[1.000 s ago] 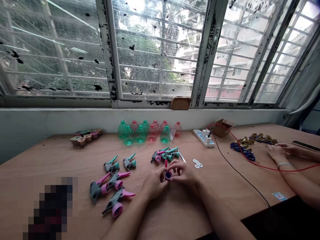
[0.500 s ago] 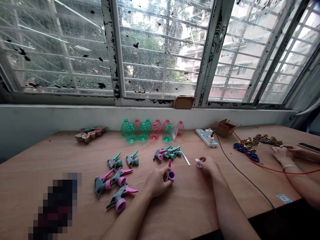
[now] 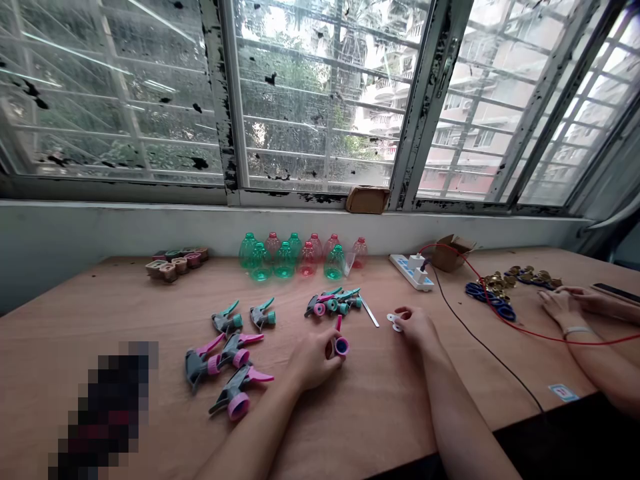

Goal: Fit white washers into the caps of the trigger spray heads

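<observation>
Watching from far away, I find nearest to me three grey spray heads with pink collars [image 3: 238,406], which lie on the wooden table [image 3: 370,420] beside my left forearm. A little beyond, my left hand [image 3: 314,360] is closed around one more spray head [image 3: 341,347]; its pink lever points up, and its round collar opens toward me, with dark blue inside. To the right and well apart from it, my right hand [image 3: 419,327] reaches with bent fingers to the small white discs [image 3: 391,318] lying on the table. The fingertips are at these discs, but I cannot tell whether they pinch one.

Behind the left hand lies a tight cluster of pink and teal spray heads [image 3: 334,304], and just beside it a thin white strip [image 3: 370,312]. Farther to the right, another person's hands [image 3: 565,307] rest near blue rings [image 3: 493,303] and gold-coloured parts [image 3: 500,285]. Against the wall, green and red transparent bottles [image 3: 285,262] stand upright, with a white power strip [image 3: 411,273] to their right.
</observation>
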Demonstrator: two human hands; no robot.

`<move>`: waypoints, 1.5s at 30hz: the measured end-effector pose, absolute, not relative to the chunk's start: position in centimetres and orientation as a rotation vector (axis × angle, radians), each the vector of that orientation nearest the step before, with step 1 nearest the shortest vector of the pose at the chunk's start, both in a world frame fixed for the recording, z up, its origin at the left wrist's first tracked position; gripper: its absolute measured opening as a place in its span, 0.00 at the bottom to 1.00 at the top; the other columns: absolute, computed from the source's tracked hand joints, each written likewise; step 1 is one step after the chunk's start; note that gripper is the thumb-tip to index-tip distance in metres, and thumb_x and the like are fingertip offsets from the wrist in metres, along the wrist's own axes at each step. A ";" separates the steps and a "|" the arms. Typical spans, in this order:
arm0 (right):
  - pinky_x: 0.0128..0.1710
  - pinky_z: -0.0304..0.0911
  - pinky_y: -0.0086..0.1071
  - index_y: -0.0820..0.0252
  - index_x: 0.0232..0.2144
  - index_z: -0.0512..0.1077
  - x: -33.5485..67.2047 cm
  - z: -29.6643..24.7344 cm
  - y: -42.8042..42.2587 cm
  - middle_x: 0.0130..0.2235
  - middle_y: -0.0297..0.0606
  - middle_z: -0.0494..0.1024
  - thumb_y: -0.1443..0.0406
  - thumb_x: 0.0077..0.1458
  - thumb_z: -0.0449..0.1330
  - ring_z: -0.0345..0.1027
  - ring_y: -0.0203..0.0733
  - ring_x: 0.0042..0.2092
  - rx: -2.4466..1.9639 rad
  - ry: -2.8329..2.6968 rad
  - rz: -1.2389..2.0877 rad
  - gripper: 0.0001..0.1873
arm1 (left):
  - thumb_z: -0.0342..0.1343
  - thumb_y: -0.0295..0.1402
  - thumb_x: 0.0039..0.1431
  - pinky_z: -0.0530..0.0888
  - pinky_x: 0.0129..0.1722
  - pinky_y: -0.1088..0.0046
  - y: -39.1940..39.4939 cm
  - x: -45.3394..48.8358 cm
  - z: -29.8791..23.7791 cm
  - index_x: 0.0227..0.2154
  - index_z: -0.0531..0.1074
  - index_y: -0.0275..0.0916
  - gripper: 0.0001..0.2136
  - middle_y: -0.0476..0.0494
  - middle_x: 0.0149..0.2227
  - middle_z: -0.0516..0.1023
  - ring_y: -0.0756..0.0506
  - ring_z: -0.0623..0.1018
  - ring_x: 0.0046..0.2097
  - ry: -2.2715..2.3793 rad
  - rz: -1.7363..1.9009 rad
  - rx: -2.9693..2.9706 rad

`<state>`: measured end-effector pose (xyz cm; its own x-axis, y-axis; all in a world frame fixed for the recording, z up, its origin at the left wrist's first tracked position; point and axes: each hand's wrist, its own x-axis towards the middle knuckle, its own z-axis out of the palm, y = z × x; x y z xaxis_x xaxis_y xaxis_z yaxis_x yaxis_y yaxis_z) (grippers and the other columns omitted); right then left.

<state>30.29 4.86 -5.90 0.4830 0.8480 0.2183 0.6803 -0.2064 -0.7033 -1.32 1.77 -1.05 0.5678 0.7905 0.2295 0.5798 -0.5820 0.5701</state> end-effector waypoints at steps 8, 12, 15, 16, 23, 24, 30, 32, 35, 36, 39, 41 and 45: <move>0.21 0.60 0.28 0.64 0.38 0.75 29.4 -5.3 4.8 0.26 0.37 0.74 0.61 0.45 0.61 0.68 0.38 0.24 -1.777 -1.245 0.356 0.17 | 0.55 0.34 0.51 0.59 0.26 0.78 1.6 -1.3 -1.0 0.40 0.73 0.42 0.13 0.50 0.27 0.73 0.51 0.69 0.27 1.110 0.657 2.365; 0.23 0.61 0.28 0.63 0.38 0.75 28.1 -4.2 4.7 0.27 0.36 0.73 0.60 0.46 0.59 0.67 0.38 0.26 -1.678 -1.248 0.360 0.17 | 0.56 0.34 0.50 0.59 0.26 0.78 1.6 -1.3 -0.9 0.41 0.73 0.43 0.13 0.50 0.27 0.73 0.51 0.69 0.27 1.120 0.647 2.358; 0.25 0.61 0.29 0.63 0.36 0.75 25.5 -3.1 4.3 0.27 0.36 0.72 0.57 0.46 0.62 0.65 0.37 0.27 -1.419 -1.308 0.451 0.17 | 0.56 0.35 0.50 0.58 0.26 0.77 1.6 -1.2 -0.8 0.39 0.73 0.41 0.12 0.50 0.27 0.73 0.50 0.69 0.27 1.176 0.670 2.340; 0.25 0.61 0.29 0.63 0.35 0.75 24.4 -2.8 4.1 0.26 0.36 0.72 0.55 0.46 0.63 0.64 0.37 0.27 -1.314 -1.353 0.521 0.18 | 0.56 0.35 0.50 0.58 0.26 0.77 1.6 -1.2 -0.8 0.38 0.73 0.41 0.11 0.50 0.26 0.73 0.50 0.69 0.27 1.204 0.692 2.328; 0.28 0.61 0.29 0.59 0.34 0.73 17.6 -2.1 2.3 0.26 0.32 0.72 0.56 0.47 0.67 0.64 0.35 0.28 -0.897 -1.615 0.910 0.15 | 0.56 0.35 0.51 0.58 0.26 0.76 1.9 -1.4 -1.1 0.39 0.73 0.43 0.11 0.51 0.26 0.73 0.50 0.70 0.27 1.294 0.757 2.278; 0.27 0.61 0.29 0.59 0.34 0.73 17.3 -2.1 2.2 0.26 0.32 0.72 0.56 0.46 0.67 0.64 0.35 0.27 -0.889 -1.637 0.930 0.16 | 0.56 0.35 0.52 0.58 0.26 0.77 1.9 -1.3 -1.1 0.41 0.73 0.43 0.12 0.51 0.26 0.73 0.50 0.70 0.27 1.278 0.759 2.279; 0.24 0.58 0.27 0.61 0.33 0.75 17.4 -2.5 2.2 0.27 0.33 0.73 0.54 0.48 0.66 0.62 0.33 0.26 -0.951 -1.724 0.861 0.17 | 0.55 0.35 0.52 0.59 0.26 0.77 1.8 -1.3 -0.8 0.41 0.74 0.43 0.12 0.50 0.26 0.74 0.50 0.70 0.27 1.270 0.740 2.273; 0.24 0.58 0.28 0.61 0.33 0.75 17.6 -2.6 2.2 0.28 0.35 0.74 0.54 0.49 0.64 0.62 0.33 0.26 -0.964 -1.750 0.816 0.16 | 0.56 0.36 0.52 0.59 0.26 0.77 1.8 -1.3 -0.8 0.40 0.74 0.43 0.12 0.50 0.26 0.74 0.50 0.70 0.27 1.271 0.732 2.277; 0.25 0.57 0.28 0.59 0.32 0.76 17.6 -2.6 2.1 0.28 0.35 0.74 0.57 0.52 0.63 0.62 0.34 0.26 -0.986 -1.811 0.693 0.12 | 0.56 0.36 0.51 0.59 0.26 0.77 1.9 -1.3 -0.9 0.40 0.74 0.43 0.12 0.50 0.26 0.74 0.50 0.70 0.27 1.265 0.732 2.279; 0.25 0.57 0.28 0.59 0.32 0.76 17.5 -2.5 2.1 0.28 0.36 0.74 0.58 0.52 0.63 0.62 0.34 0.27 -0.987 -1.829 0.646 0.10 | 0.56 0.36 0.51 0.59 0.26 0.77 1.9 -1.3 -1.0 0.39 0.74 0.43 0.12 0.50 0.26 0.74 0.50 0.71 0.27 1.265 0.733 2.279; 0.26 0.57 0.28 0.58 0.30 0.76 17.2 -2.4 1.9 0.29 0.36 0.73 0.61 0.53 0.62 0.62 0.35 0.28 -0.982 -1.868 0.542 0.07 | 0.56 0.35 0.52 0.59 0.26 0.77 2.0 -1.3 -1.1 0.40 0.74 0.43 0.12 0.50 0.27 0.75 0.49 0.71 0.27 1.260 0.736 2.280; 0.26 0.57 0.28 0.58 0.30 0.76 17.1 -2.3 1.8 0.29 0.36 0.72 0.62 0.53 0.62 0.61 0.35 0.27 -0.985 -1.888 0.494 0.05 | 0.55 0.35 0.52 0.59 0.26 0.77 2.0 -1.3 -1.2 0.40 0.74 0.43 0.12 0.50 0.27 0.75 0.49 0.71 0.27 1.255 0.740 2.286; 0.25 0.54 0.28 0.56 0.31 0.77 16.9 -2.3 1.6 0.28 0.36 0.70 0.63 0.53 0.61 0.59 0.34 0.26 -1.009 -1.925 0.385 0.05 | 0.55 0.35 0.52 0.58 0.25 0.77 2.0 -1.3 -1.3 0.39 0.74 0.44 0.11 0.51 0.26 0.74 0.50 0.71 0.26 1.247 0.762 2.305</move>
<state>16.90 1.58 -2.34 -0.2613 0.7760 0.5740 0.4956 0.6182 -0.6101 -1.34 1.99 -1.31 0.4507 0.8513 0.2688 0.6277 -0.5162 0.5827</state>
